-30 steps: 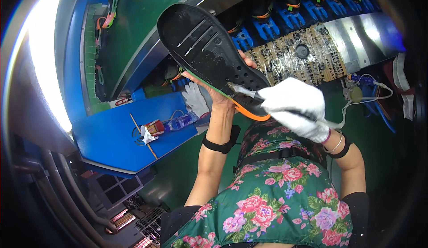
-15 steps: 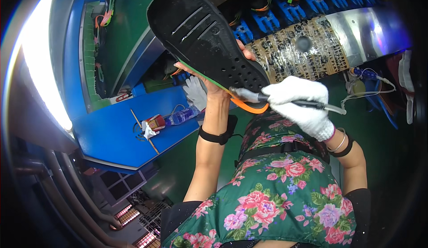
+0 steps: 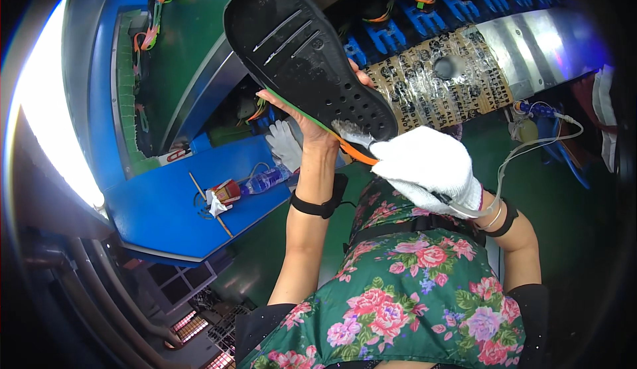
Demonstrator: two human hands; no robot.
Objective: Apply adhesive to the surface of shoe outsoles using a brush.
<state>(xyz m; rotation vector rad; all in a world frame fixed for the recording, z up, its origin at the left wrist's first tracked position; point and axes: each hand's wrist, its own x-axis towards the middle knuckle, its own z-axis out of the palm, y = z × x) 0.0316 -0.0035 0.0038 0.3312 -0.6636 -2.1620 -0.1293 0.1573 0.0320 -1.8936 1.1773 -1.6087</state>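
My bare left hand (image 3: 312,127) grips a black shoe sole (image 3: 295,60) from beneath, with fingertips showing along its far edge. The sole's underside faces up, with grooves at the wide end and small round holes toward the narrow end. A green and orange edging (image 3: 357,153) runs along its near side. In a white knitted glove, my right hand (image 3: 428,170) is closed around a brush (image 3: 355,132), whose pale bristles touch the narrow end of the sole by that edging. A clear tube (image 3: 507,163) runs from near my right wrist. The glove hides most of the brush handle.
A blue side table (image 3: 166,203) bears a plastic bottle (image 3: 265,180), a white glove (image 3: 284,147) and a small red container (image 3: 225,192). Beyond the sole, a taped, patterned covering (image 3: 434,80) lies over a metal ledge, with blue holders (image 3: 428,20) in a row behind it.
The brush and my right hand have shifted slightly left along the sole's edge, and the glove has turned. The tube now loops beside my wrist. The sole has moved only a little.
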